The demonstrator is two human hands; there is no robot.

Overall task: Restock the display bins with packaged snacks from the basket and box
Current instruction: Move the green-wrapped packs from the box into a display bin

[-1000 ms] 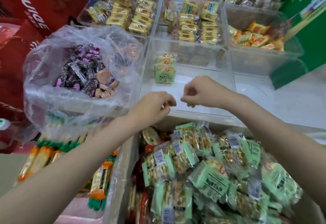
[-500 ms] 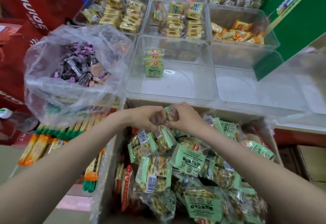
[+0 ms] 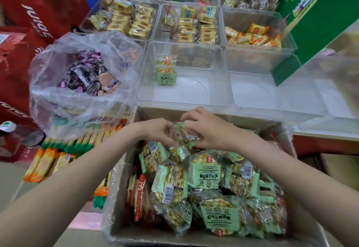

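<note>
A cardboard box [image 3: 124, 204] in front of me is full of green snack packets [image 3: 205, 173]. Over its far end, my left hand [image 3: 159, 130] and my right hand [image 3: 206, 128] meet, and both pinch one green packet [image 3: 181, 130] between them. Just beyond the box stands a clear display bin [image 3: 182, 99] that holds a short stack of the same green packets [image 3: 166, 71] at its back left. The bin to its right [image 3: 272, 95] holds nothing.
A clear plastic bag [image 3: 58, 99] of purple candies sits at the left. Orange and green stick snacks [image 3: 46, 161] lie below it. Farther bins hold yellow packets [image 3: 124, 21] and orange packets [image 3: 252, 37]. A green carton [image 3: 310, 25] leans at the right; red juice cartons [image 3: 38, 13] stand at the left.
Both hands came back from over the clear bin down to the box and took hold of a green packet together. The view tilted down toward the box.
</note>
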